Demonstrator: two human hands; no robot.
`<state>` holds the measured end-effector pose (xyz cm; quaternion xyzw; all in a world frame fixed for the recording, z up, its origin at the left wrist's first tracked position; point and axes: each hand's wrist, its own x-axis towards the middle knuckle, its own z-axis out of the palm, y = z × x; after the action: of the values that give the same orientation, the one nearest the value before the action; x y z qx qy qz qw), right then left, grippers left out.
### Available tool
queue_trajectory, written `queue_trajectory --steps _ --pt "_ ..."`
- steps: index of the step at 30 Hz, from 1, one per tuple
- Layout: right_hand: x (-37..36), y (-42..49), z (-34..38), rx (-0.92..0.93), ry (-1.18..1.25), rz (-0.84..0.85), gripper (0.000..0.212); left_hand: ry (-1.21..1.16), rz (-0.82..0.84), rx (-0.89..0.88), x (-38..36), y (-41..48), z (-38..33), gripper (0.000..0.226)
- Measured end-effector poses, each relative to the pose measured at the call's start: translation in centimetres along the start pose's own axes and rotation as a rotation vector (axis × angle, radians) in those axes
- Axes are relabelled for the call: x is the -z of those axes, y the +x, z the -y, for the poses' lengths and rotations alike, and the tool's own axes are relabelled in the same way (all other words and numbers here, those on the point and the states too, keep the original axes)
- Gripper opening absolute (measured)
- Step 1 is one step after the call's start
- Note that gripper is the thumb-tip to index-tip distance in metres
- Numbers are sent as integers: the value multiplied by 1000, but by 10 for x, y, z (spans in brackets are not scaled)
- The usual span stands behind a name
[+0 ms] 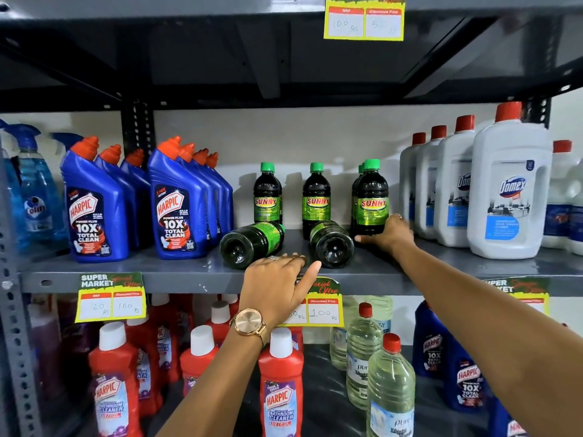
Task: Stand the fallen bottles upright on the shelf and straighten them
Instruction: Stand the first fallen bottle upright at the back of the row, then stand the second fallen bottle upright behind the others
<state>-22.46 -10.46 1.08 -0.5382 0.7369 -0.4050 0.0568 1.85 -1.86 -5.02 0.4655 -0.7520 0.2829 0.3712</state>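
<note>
Two dark bottles (252, 244) (331, 244) lie on their sides at the shelf (126, 272) front, bases outward, among upright ones. Full of liquid, they look heavy, smooth and liable to roll, so a grip round the labelled middle seems best. The left hand (277, 285) hovers open between them; the right hand (388, 234) wraps an upright bottle (372, 200) at its base.
</note>
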Motion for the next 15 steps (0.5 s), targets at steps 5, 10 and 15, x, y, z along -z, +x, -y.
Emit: queue_trajectory --steps 5,10,15 --pt "12 -20 9 118 48 -350 82 -314 -165 -157 14 -10 11 44" --pt "14 -36 31 234 163 -10 77 -136 -471 -122 23 -22 58 35" --pt "15 -41 74 -21 -96 555 92 51 -336 90 20 -26 95 44"
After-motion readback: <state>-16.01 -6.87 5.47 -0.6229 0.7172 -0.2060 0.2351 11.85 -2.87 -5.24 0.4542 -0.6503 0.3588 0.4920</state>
